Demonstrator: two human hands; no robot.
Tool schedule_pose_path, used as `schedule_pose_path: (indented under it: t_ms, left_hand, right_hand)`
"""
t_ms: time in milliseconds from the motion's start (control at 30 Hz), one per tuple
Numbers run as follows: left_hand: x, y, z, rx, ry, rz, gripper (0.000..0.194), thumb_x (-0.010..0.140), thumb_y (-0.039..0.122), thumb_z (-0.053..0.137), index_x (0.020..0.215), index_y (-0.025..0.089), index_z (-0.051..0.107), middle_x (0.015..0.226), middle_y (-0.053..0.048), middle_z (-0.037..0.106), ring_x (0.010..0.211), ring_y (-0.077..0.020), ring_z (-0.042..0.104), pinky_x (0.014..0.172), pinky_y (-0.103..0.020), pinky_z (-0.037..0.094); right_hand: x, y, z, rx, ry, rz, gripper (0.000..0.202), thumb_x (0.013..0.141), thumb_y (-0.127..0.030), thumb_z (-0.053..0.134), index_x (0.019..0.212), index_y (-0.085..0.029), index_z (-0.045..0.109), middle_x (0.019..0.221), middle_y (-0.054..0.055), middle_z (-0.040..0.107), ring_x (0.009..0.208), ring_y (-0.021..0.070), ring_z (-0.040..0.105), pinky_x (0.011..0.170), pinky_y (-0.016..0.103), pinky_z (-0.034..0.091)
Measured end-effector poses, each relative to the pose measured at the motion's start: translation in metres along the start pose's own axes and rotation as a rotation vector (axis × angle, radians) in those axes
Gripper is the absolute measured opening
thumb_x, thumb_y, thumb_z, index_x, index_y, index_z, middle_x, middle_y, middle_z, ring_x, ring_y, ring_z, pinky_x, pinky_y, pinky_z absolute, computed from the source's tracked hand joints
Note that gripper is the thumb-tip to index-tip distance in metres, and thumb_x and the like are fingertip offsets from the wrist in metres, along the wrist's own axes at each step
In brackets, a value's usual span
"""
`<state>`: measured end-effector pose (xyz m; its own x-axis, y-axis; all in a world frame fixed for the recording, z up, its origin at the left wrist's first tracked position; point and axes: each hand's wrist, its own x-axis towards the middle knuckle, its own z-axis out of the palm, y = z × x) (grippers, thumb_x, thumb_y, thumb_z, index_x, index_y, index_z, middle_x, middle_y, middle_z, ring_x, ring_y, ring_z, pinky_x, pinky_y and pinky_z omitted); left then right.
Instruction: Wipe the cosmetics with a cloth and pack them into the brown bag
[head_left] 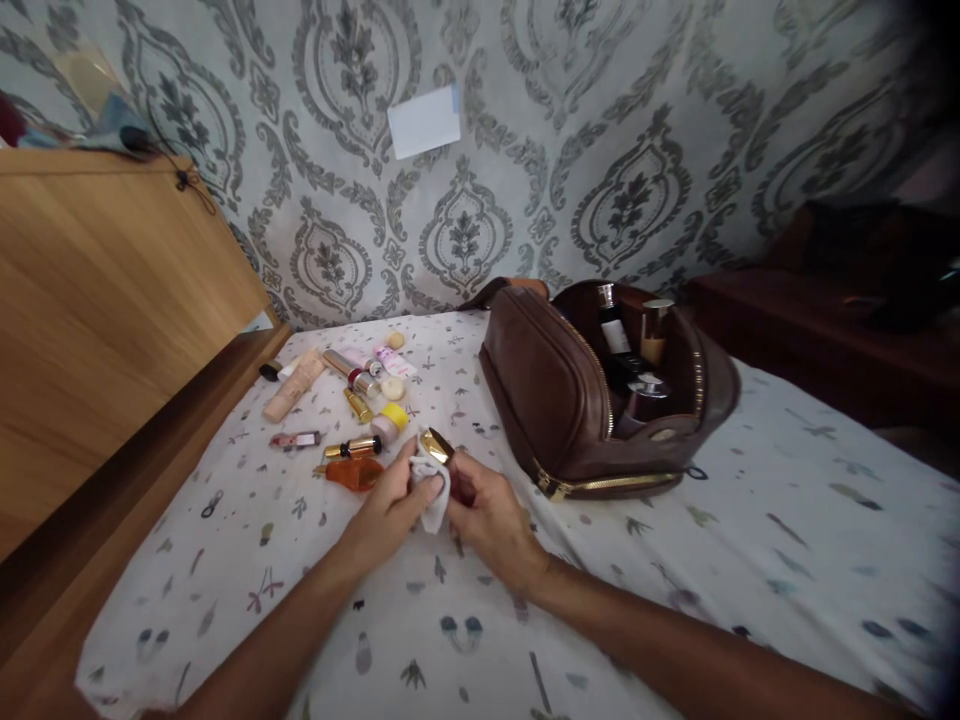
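Observation:
My left hand (390, 505) pinches a white cloth or wipe (435, 505), which lies against a small gold and dark cosmetic item (435, 446). The fingers of my right hand (491, 510) are closed round the dark part of that item. Just left of my hands lie an orange bottle (354, 474), a black and gold tube (352, 447) and a jar with a yellow lid (393, 416). On the right stands an unzipped brown bag (551, 390) with several bottles inside.
More cosmetics, including a beige tube (295, 385) and a gold lipstick (358, 405), lie on the patterned white sheet (442, 650). A wooden panel (112, 320) borders the left side. The patterned wall (465, 220) rises behind.

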<state>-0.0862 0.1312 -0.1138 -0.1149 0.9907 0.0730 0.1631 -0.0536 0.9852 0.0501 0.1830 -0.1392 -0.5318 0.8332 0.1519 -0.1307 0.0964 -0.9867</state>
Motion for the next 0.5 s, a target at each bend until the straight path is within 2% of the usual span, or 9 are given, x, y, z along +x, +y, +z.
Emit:
schedule_pose_path:
  t_ms: [100, 200, 267, 400, 500]
  left_hand:
    - [0.004, 0.000, -0.001, 0.055, 0.014, -0.002, 0.034, 0.085, 0.047, 0.060, 0.101, 0.017, 0.061, 0.092, -0.005, 0.065, 0.088, -0.0206, 0.059, 0.082, -0.033, 0.048]
    - [0.007, 0.003, -0.004, 0.063, 0.062, 0.027, 0.032, 0.085, 0.048, 0.059, 0.096, 0.018, 0.059, 0.083, -0.002, 0.062, 0.078, -0.0184, 0.055, 0.073, -0.030, 0.047]
    - [0.007, 0.006, -0.006, 0.090, 0.073, 0.037, 0.031, 0.085, 0.048, 0.058, 0.095, 0.018, 0.058, 0.078, -0.001, 0.059, 0.073, -0.0171, 0.053, 0.068, -0.028, 0.045]
    - [0.004, 0.009, -0.007, 0.206, 0.069, 0.042, 0.028, 0.088, 0.047, 0.053, 0.089, 0.019, 0.055, 0.068, 0.003, 0.049, 0.062, -0.0144, 0.044, 0.060, -0.027, 0.039]
    - [0.003, 0.010, -0.008, 0.329, 0.044, 0.079, 0.029, 0.090, 0.046, 0.050, 0.076, 0.021, 0.047, 0.065, 0.003, 0.046, 0.061, -0.0142, 0.042, 0.059, -0.027, 0.036]
  right_hand:
    - [-0.001, -0.004, 0.000, -0.106, -0.075, -0.057, 0.011, 0.077, -0.023, 0.064, 0.075, -0.020, 0.053, 0.062, -0.005, 0.050, 0.057, 0.0101, 0.044, 0.051, 0.020, 0.038]
    - [-0.003, -0.010, -0.001, -0.149, -0.132, -0.090, 0.004, 0.077, -0.018, 0.059, 0.077, -0.020, 0.056, 0.067, -0.004, 0.054, 0.059, 0.0108, 0.047, 0.055, 0.022, 0.039]
    - [-0.004, -0.011, -0.002, -0.154, -0.122, -0.084, 0.008, 0.083, -0.024, 0.056, 0.075, -0.020, 0.056, 0.064, -0.003, 0.054, 0.057, 0.0112, 0.047, 0.054, 0.023, 0.038]
    - [-0.002, -0.008, -0.008, -0.125, 0.051, -0.034, 0.029, 0.088, -0.044, 0.055, 0.071, -0.021, 0.048, 0.056, -0.004, 0.047, 0.052, 0.0116, 0.045, 0.050, 0.024, 0.035]
    - [0.004, -0.006, -0.010, 0.027, 0.109, 0.014, 0.032, 0.084, -0.052, 0.062, 0.088, -0.021, 0.055, 0.069, -0.002, 0.054, 0.057, 0.0120, 0.048, 0.053, 0.024, 0.039]
